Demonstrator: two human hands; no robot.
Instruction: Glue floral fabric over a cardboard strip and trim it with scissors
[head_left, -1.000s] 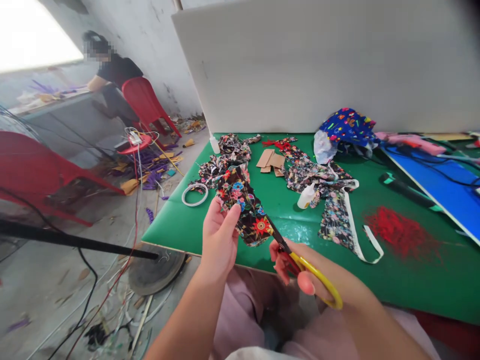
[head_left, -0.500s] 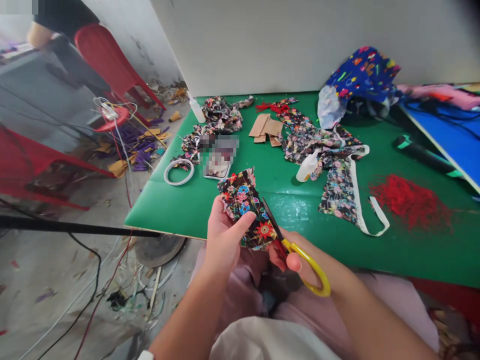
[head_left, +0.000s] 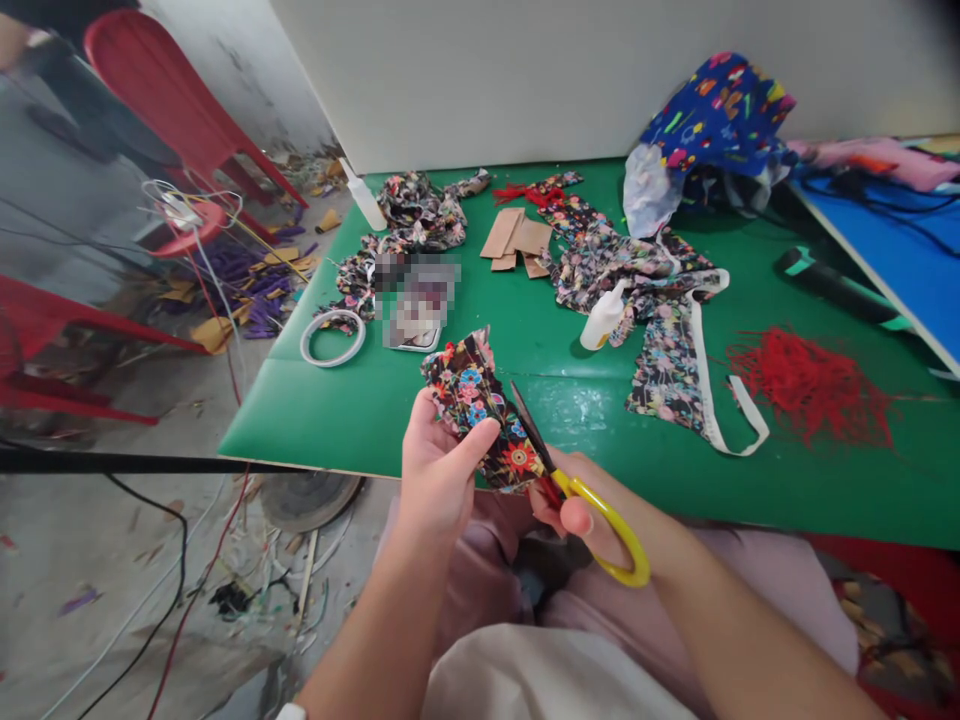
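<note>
A small black floral cloth piece (head_left: 474,395) is pinched in my left hand (head_left: 442,465), with the thumb across its front. My right hand (head_left: 574,510) has its fingers round yellow-handled scissors (head_left: 611,535), whose dark blades point up and left along the cloth's right edge. Something red shows beside the right fingers, at the lower corner of the cloth. Both hands are over the near edge of the green table (head_left: 300,420). Beyond them lie a phone (head_left: 420,305), a roll of tape (head_left: 332,338) and brown card pieces (head_left: 517,238).
Floral cloth with white binding (head_left: 667,370) and a white bottle (head_left: 602,318) lie right of centre. Red threads (head_left: 810,385) are heaped farther right. Another bottle (head_left: 366,200) stands at the back left. Red chairs (head_left: 172,100), cables and a person's arm appear at left.
The view has shifted, so the table things sit slightly farther left and higher. Both hands keep their hold on the cloth and scissors, with little change between them.
</note>
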